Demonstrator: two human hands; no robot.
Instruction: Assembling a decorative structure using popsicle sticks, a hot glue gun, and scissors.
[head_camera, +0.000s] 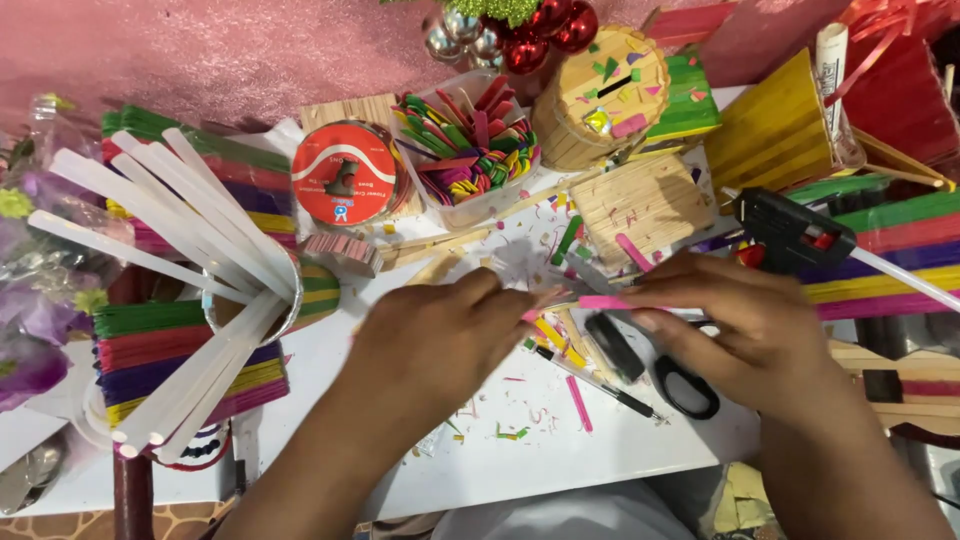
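Both hands, left hand (440, 335) and right hand (745, 325), pinch a pink craft stick (605, 301) by its ends; it looks light, thin, probably snappable.

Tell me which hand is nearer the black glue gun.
Right. The right hand lies just below-left of the black glue gun; the left hand is farther off, across the pink stick.

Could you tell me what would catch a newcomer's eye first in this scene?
Probably the fan of white glue sticks standing in a cup at left. At centre, both hands, left hand and right hand, pinch a pink craft stick over the littered white table, with the black glue gun at right.
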